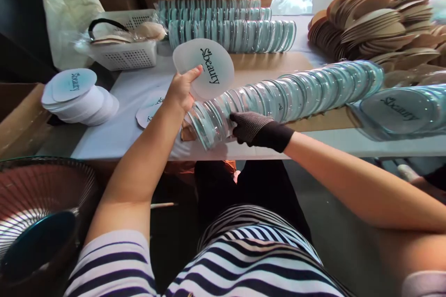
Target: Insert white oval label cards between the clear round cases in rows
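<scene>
Head view shows the left hand [181, 90] raised over the table [132, 88], its thumb and fingers pinching the lower left edge of a frosted oval disc [205, 67] printed with the word "Sbeauty"; the disc stands tilted above the fingertips, with the thumb lying on its front face. Just below and to the right of those fingers lies a long row of clear round discs [278, 100], packed on edge and running away to the right across a cardboard sheet [272, 62]. The right hand [249, 127], in a dark knit glove, has its fingers curled against the near end of that row, pressing the underside of the stack; whether the fingertips close around a single piece cannot be told. Left of the left hand's fingers, flat on the table, rest two more printed ovals [148, 111], and farther left a fanned pile of white ovals [78, 97]. Beyond the fingertips sit more rows of clear discs [230, 28], a white basket [127, 48] and, off to the right, heaps of brown oval boards [369, 23]
</scene>
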### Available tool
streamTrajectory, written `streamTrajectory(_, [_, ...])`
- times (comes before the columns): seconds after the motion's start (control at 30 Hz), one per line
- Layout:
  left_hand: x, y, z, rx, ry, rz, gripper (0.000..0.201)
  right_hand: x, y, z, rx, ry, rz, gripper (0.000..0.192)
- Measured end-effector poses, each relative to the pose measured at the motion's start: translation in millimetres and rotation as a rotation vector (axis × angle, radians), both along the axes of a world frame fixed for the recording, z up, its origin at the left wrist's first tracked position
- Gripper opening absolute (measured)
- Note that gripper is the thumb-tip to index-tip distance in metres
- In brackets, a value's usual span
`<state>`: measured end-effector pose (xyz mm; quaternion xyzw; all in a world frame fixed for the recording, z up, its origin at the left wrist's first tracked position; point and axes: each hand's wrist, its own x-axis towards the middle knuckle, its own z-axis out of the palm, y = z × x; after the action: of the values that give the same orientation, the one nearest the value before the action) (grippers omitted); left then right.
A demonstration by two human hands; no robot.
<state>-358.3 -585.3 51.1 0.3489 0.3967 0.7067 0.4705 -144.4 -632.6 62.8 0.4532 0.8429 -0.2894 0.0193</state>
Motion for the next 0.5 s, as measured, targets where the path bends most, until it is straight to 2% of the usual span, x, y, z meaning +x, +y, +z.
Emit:
streamTrajectory(0.07, [3, 0, -0.4, 0.010, 0.005, 0.021, 0.044, 2, 3, -1.6, -0.394, 0.352, -0.101, 0.024])
streamTrajectory(0.1, [5, 0, -0.8, 0.016, 0.010, 0.029, 0.045, 1, 4, -2.6, -0.538, 0.512, -0.138, 0.022])
streamTrajectory(0.17, [9, 0, -1.9, 0.031, 0.024, 0.045, 0.044, -1, 6, -3.1, -0.668, 0.674, -0.157, 0.022])
streamTrajectory(0.2, [11, 0, -2.5, 0.039, 0.030, 0.056, 0.043, -2, 7, -1.3, -0.656, 0.652, -0.137, 0.026])
streamTrajectory(0.27, [13, 2, -3.7, 0.056, 0.029, 0.075, 0.040, -1, 12, 8.3, -0.419, 0.462, -0.081, 0.031])
streamTrajectory(0.33, [14, 3, -4.1, 0.078, 0.016, 0.100, 0.038, 5, 22, 24.5, -0.031, 0.284, -0.074, 0.028])
streamTrajectory(0.37, [14, 4, -3.8, 0.093, 0.010, 0.117, 0.038, 8, 29, 33.1, 0.180, 0.261, -0.105, 0.025])
streamTrajectory(0.43, [14, 4, -1.7, 0.131, 0.005, 0.158, 0.039, 12, 45, 46.5, 0.516, 0.353, -0.197, 0.031])
streamTrajectory(0.5, [16, 2, 2.0, 0.174, 0.003, 0.200, 0.041, 9, 56, 50.6, 0.701, 0.455, -0.212, 0.049])
